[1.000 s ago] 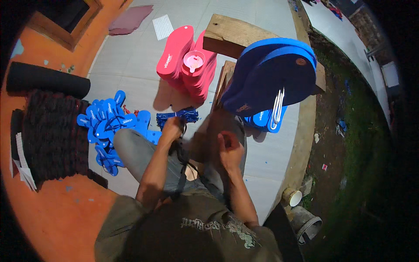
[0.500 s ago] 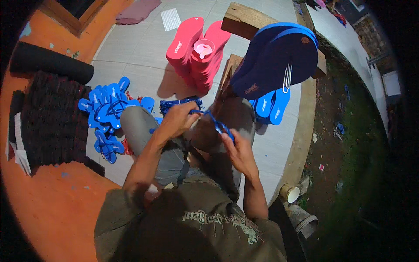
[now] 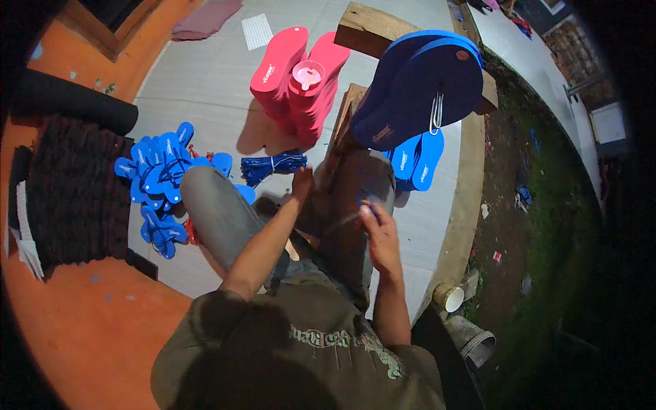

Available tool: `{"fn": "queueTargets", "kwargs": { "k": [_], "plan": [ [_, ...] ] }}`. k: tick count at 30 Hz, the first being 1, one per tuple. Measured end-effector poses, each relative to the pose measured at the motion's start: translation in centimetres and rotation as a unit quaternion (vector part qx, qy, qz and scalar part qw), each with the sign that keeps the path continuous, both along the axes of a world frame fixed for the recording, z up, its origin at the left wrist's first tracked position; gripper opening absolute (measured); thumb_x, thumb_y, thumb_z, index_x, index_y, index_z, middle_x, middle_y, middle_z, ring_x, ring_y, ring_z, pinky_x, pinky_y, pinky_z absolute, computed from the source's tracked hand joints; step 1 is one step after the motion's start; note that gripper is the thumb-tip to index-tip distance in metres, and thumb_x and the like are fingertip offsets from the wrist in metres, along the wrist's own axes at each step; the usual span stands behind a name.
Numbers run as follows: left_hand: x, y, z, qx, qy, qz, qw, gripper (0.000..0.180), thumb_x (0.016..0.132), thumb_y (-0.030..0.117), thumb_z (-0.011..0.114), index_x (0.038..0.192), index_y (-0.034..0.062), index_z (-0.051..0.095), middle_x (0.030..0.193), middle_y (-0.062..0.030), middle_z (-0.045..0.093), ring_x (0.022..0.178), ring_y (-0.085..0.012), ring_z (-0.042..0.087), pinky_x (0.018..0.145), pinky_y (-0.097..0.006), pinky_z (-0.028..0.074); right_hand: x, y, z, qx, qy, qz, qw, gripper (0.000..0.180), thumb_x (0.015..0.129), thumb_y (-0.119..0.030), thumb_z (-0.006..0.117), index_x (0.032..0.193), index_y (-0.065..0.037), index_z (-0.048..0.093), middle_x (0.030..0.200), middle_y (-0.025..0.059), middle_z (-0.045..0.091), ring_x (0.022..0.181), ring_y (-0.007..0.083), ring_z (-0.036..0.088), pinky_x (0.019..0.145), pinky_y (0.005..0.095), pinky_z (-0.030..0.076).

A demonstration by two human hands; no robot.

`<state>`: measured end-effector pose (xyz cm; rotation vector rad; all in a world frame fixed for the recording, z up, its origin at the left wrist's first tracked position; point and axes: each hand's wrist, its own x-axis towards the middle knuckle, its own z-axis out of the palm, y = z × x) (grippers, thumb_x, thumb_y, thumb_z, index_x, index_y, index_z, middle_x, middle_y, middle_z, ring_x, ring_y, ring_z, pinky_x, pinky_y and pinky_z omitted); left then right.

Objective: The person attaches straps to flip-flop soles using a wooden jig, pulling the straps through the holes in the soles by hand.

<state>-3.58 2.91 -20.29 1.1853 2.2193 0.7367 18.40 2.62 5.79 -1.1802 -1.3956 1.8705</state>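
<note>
My right hand is closed in front of my right knee, with a blue sandal strap, smeared by motion, at its fingertips. A thin greyish streak beside those fingers is too blurred to name. Further left, my left hand is between my knees, close to the right end of a tied bundle of blue straps on the floor. Its fingers are in shadow and hard to make out. Beyond my right knee, dark blue soles lean on a wooden block, a bent metal wire piece on the top one.
Stacked pink soles stand ahead, bearing a pink cup. Finished blue sandals are piled at left, near dark stacked material and a black roll. A wooden beam lies far right of centre; more blue soles stand below.
My hands have come apart; both held the blue strap between them before. The left hand has moved away from it, while the strap stays at the right hand. The view has shifted slightly.
</note>
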Motion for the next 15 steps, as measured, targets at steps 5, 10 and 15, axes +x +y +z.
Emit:
{"fn": "queueTargets", "kwargs": {
  "k": [5, 10, 15],
  "plan": [
    [3.6, -1.1, 2.6, -0.077, -0.060, 0.060, 0.993, 0.048, 0.083, 0.041, 0.044, 0.088, -0.0057, 0.052, 0.090, -0.0256, 0.058, 0.083, -0.0401, 0.057, 0.073, -0.047, 0.045, -0.6, 1.4, -2.9, -0.068, 0.027, -0.061, 0.995, 0.021, 0.086, -0.020, 0.055, 0.098, -0.003, 0.054, 0.079, 0.0006, 0.052, 0.070, 0.0106, 0.052, 0.067, 0.0277, 0.046],
    [2.7, -1.9, 14.6, -0.050, -0.212, -0.072, 0.973, 0.064, 0.077, 0.056, 0.050, 0.103, -0.0032, 0.051, 0.094, -0.0243, 0.058, 0.087, -0.0434, 0.055, 0.079, -0.045, 0.044, -0.6, 2.1, -4.2, -0.109, 0.160, -0.178, 0.965, 0.013, 0.087, -0.018, 0.054, 0.085, -0.005, 0.050, 0.079, 0.0037, 0.055, 0.070, 0.0133, 0.056, 0.065, 0.0267, 0.048],
    [5.5, -5.2, 21.7, 0.114, -0.032, -0.151, 0.981, 0.053, 0.077, 0.044, 0.059, 0.100, -0.0028, 0.055, 0.081, -0.0178, 0.060, 0.078, -0.0328, 0.058, 0.070, -0.039, 0.044, -2.6, 1.7, -3.6, -0.068, 0.148, -0.198, 0.967, 0.016, 0.084, -0.015, 0.058, 0.087, -0.002, 0.050, 0.074, 0.0042, 0.057, 0.071, 0.0126, 0.057, 0.061, 0.0232, 0.044]
  ]
}}
